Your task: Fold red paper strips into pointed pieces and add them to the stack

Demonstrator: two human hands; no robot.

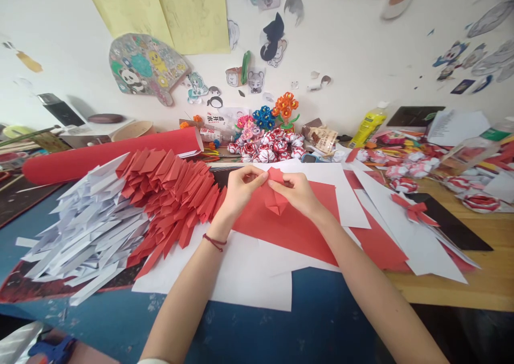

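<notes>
Between both hands is a small folded piece of red paper (pixel 275 202), its pointed lower end facing me. My left hand (pixel 243 187) pinches its upper left edge between thumb and fingers. On the other side, my right hand (pixel 297 191) grips it with the thumb lying across the front. Under the hands lies a large red sheet (pixel 309 230), on top of white sheets (pixel 257 278). Left of my left hand is a heap of folded red strips (pixel 172 192), and beside that a heap of folded white strips (pixel 96 230).
A red paper roll (pixel 112 155) lies behind the heaps. Red-and-white paper flowers (pixel 273 147) are massed at the back, near a yellow bottle (pixel 367 126). A red paper bow (pixel 415 210) rests on white paper at right. A blue tool (pixel 52 349) sits lower left.
</notes>
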